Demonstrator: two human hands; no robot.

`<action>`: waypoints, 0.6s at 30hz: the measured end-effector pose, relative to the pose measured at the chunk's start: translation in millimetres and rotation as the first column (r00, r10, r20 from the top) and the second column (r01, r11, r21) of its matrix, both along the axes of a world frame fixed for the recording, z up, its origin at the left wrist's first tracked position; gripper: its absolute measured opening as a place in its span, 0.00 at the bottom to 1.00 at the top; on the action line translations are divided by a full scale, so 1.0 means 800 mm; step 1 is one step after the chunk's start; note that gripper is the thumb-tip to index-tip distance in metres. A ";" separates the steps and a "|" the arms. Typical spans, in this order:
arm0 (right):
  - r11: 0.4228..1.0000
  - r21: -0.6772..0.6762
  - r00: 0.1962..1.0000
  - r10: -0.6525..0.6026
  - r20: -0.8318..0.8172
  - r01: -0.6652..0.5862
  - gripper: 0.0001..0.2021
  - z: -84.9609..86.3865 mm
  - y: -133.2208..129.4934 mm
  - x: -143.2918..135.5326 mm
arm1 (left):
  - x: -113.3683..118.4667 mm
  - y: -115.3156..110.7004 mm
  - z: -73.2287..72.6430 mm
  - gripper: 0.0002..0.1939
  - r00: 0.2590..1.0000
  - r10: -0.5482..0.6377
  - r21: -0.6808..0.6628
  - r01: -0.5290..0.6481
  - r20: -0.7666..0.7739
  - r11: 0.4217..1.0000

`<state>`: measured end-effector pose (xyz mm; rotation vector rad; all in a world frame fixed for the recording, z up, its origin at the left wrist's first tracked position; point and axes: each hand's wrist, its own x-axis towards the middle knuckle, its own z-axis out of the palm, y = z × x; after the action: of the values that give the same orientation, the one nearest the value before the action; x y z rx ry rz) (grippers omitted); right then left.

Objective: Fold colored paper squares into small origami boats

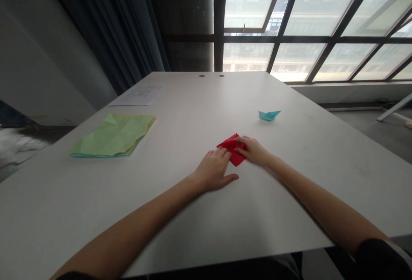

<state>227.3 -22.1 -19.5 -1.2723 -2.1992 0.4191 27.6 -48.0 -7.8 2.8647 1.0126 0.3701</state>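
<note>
2 forearms (138, 218) up close: left hand (214, 170), thumb spread, pressing red paper (237, 159); right hand (254, 150) pinching it. It's between the hands, 1 corner pointing nearward, long axis unclear. Sheet (138, 95) beyond left hand: print unreadable.

Office-like room, type not certain. White tabletop (193, 100) with two round inserts at far edge; printed sheet (138, 95); dark-framed windows (251, 1), building beyond; dark blue curtain (109, 22); grey floor (383, 127). Folded papers also on tabletop.
</note>
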 end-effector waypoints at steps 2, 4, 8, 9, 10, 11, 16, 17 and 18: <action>1.000 0.014 1.000 0.027 0.013 -0.027 0.11 -0.001 0.000 0.001 | -0.001 0.007 -0.002 0.20 0.993 0.088 -0.020 -0.087 0.079 0.996; 0.998 0.030 0.998 0.055 0.010 -0.056 0.11 0.000 0.000 0.001 | -0.001 0.014 -0.005 0.15 0.971 0.173 -0.030 -0.171 0.162 0.985; 0.989 0.062 0.990 0.128 0.050 -0.131 0.14 0.003 -0.003 0.003 | -0.003 0.027 -0.011 0.18 0.942 0.202 0.009 -0.212 0.269 0.977; 0.986 0.068 0.986 0.150 0.071 -0.155 0.14 0.004 -0.004 0.003 | -0.003 0.029 -0.014 0.18 0.945 0.182 0.018 -0.194 0.272 0.981; 0.981 0.073 0.981 0.171 0.094 -0.178 0.15 0.006 -0.005 0.004 | -0.004 0.031 -0.016 0.17 0.952 0.156 0.022 -0.168 0.265 0.986; 0.977 0.079 0.975 0.190 0.115 -0.199 0.15 0.007 -0.006 0.005 | -0.004 0.032 -0.018 0.16 0.959 0.130 0.023 -0.140 0.252 0.990; 0.961 0.134 0.953 0.207 0.219 -0.240 0.17 0.012 -0.011 0.007 | -0.006 0.034 -0.019 0.14 0.983 0.074 0.034 -0.081 0.169 0.996; 0.959 0.146 0.948 0.202 0.244 -0.242 0.17 0.012 -0.012 0.006 | -0.006 0.033 -0.018 0.14 0.986 0.070 0.040 -0.077 0.153 0.996; 0.957 0.155 0.943 0.198 0.269 -0.245 0.16 0.013 -0.013 0.006 | -0.006 0.033 -0.016 0.14 0.988 0.065 0.044 -0.072 0.138 0.996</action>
<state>231.8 -32.7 -9.1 -1.0256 -2.5419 0.1358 22.9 -22.0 -20.8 2.8066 1.0929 0.5957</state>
